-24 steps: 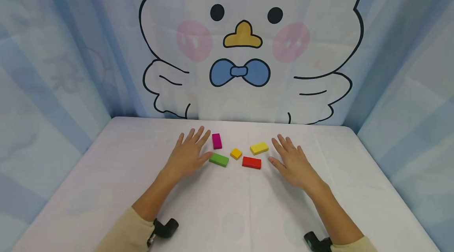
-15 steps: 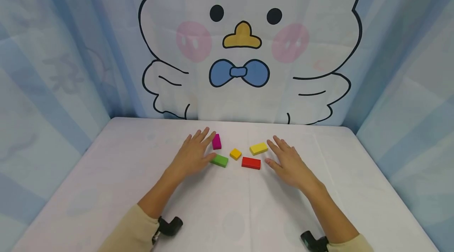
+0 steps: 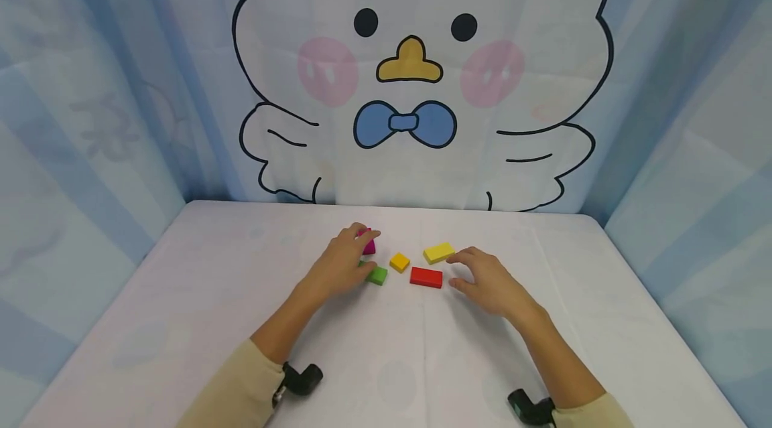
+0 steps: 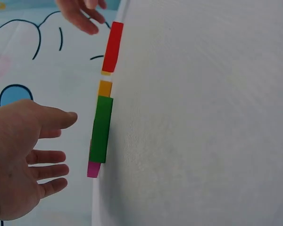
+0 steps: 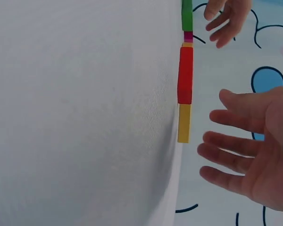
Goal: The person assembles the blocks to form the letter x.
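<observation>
The left hand (image 3: 339,267) hovers over the magenta block (image 3: 368,246) and the green block (image 3: 377,274), near the far edge of the white table (image 3: 181,294); its fingers (image 4: 51,157) are spread and loosely bent, holding nothing. The right hand (image 3: 488,282) hangs just beside the red block (image 3: 425,276) and the long yellow block (image 3: 439,252), its fingers (image 5: 226,143) also spread and slightly curled, touching no block. A small orange-yellow block (image 3: 399,262) lies between the green and red ones. No block shows any label or writing. Behind the table hangs a curtain (image 3: 416,73) printed with a cartoon bird wearing a blue bow tie.
</observation>
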A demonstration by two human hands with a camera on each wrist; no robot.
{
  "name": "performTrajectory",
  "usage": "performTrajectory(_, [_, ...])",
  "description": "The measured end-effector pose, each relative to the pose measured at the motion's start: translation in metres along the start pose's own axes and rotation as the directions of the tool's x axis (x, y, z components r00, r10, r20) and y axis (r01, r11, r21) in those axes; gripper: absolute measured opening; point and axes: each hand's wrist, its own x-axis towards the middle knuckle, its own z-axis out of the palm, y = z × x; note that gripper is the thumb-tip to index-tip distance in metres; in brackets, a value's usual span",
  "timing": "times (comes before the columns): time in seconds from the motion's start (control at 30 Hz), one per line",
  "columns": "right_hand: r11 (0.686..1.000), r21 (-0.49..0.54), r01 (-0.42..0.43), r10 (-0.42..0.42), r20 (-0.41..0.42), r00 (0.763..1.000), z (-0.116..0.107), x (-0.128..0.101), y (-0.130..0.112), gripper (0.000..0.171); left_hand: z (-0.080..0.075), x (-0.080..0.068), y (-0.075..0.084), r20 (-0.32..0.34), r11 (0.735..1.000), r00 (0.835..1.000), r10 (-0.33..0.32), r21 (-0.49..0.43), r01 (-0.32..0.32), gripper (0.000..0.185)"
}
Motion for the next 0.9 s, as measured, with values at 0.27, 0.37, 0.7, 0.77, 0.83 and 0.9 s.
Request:
performTrajectory(0.27, [0.999, 0.033, -0.018, 0.018, 0.026, 1.0, 0.0, 0.002, 0.001, 0.039, 0.007, 0.009, 0.003, 0.033, 0.995, 0.999, 0.039, -0.089, -0.036, 0.051])
performTrajectory(0.37, [0.999, 0.041, -0.009, 0.008, 0.029, 1.0, 0.0, 0.004, 0.0, 0.038, 0.01, 0.013, 0.003, 0.046, 0.993, 0.997, 0.056, -0.109, -0.051, 0.049])
performTrajectory(0.7, [0.998, 0.057, -0.01, 0.007, 0.055, 0.998, 0.004, 0.013, -0.005, 0.037, 0.016, 0.025, 0.012, 0.124, 0.985, 0.99, 0.062, -0.168, -0.041, 0.045])
performTrajectory(0.77, [0.998, 0.061, 0.0, -0.003, 0.057, 0.998, 0.005, 0.015, -0.005, 0.037, 0.016, 0.027, 0.014, 0.13, 0.981, 0.989, 0.069, -0.189, -0.044, 0.044])
performTrajectory(0.83, [0.998, 0.067, 0.007, -0.011, 0.064, 0.998, 0.006, 0.016, -0.005, 0.037, 0.016, 0.029, 0.015, 0.138, 0.978, 0.988, 0.073, -0.202, -0.044, 0.043])
performTrajectory(0.9, [0.997, 0.073, 0.009, -0.015, 0.072, 0.997, 0.006, 0.018, -0.005, 0.038, 0.017, 0.031, 0.016, 0.147, 0.977, 0.986, 0.075, -0.206, -0.044, 0.043])
